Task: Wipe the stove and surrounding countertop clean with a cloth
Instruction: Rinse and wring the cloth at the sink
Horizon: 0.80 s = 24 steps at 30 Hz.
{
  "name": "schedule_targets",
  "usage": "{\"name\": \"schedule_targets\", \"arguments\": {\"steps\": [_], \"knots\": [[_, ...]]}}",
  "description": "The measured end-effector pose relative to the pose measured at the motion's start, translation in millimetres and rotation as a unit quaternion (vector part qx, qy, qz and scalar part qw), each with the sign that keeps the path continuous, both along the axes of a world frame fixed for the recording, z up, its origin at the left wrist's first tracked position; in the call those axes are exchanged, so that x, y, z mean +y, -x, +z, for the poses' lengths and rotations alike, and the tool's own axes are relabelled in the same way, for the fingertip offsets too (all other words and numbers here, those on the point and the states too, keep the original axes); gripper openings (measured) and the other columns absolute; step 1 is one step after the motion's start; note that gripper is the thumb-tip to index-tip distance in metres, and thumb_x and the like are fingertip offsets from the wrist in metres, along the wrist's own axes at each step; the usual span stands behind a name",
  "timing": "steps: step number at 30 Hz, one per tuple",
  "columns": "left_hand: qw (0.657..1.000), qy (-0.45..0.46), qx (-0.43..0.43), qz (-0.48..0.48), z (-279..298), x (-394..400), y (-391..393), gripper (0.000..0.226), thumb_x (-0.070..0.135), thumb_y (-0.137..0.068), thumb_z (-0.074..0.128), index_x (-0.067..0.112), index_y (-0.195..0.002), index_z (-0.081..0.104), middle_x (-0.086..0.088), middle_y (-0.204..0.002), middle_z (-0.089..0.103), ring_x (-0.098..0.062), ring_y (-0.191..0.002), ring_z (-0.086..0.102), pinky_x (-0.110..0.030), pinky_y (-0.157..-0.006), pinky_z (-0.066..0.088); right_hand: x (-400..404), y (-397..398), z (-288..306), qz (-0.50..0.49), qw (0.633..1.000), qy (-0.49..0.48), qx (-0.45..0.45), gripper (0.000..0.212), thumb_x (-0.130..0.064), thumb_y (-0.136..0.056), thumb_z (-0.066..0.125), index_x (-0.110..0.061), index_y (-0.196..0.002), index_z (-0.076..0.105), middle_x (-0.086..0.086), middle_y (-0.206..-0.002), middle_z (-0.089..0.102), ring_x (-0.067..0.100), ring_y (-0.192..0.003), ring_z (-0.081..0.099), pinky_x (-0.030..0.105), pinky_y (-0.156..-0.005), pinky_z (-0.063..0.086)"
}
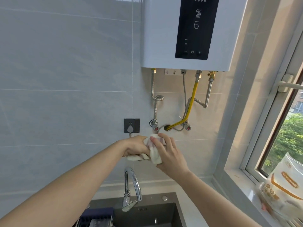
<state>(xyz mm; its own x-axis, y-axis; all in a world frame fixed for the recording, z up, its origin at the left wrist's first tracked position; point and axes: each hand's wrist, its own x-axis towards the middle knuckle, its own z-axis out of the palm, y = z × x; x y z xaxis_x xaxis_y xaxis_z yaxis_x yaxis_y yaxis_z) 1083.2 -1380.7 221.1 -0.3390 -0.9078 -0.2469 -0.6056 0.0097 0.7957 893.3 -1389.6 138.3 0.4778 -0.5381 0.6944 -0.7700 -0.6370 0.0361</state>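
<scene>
Above the sink [147, 215], both hands meet on a white cloth [154, 153] held up in the air, well clear of the basin. On the cloth's left side the left hand [136, 145] has its grip clamped round the fabric, a fold of it sticking out under the palm. On the right side the right hand [168, 154] curls its fingers over the top of the same cloth and pinches it, with a strip hanging down past the thumb. A chrome tap [132, 185] arches directly over the sink, below the cloth. A dark wall socket [132, 125] with a plug in it sits on the tiled wall higher than the tap, and a white water heater [185, 33] hangs higher still, its hoses running down toward the valves. To the right of the sink, a plastic food bag [283, 187] rests on the window sill.
</scene>
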Motion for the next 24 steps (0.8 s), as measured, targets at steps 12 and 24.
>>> {"name": "schedule_targets", "arguments": {"steps": [12, 24], "knots": [[0.991, 0.069, -0.108, -0.043, -17, 0, 4, 0.028, 0.021, -0.066, 0.081, 0.019, -0.092, 0.072, -0.006, -0.097, 0.076, -0.015, -0.069, 0.060, -0.030, -0.054, 0.048, -29, -7, 40, 0.063, 0.994, -0.034, 0.084, 0.068, -0.027, -0.071, 0.087, -0.017, -0.132, 0.058, 0.010, -0.128, 0.058, 0.031, -0.113, 0.053, 0.044, -0.078, 0.056], [0.859, 0.220, -0.458, 0.063, -62, 9, 10, 0.039, 0.040, -0.074, 0.076, 0.030, -0.111, 0.065, 0.002, -0.101, 0.069, -0.023, -0.093, 0.068, -0.029, -0.074, 0.046, -13, -41, 22, -0.109, 0.936, -0.296, 0.159, 0.043, -0.034, -0.081, 0.075, -0.017, -0.115, 0.054, 0.010, -0.107, 0.064, 0.033, -0.098, 0.064, 0.035, -0.071, 0.045]]}}
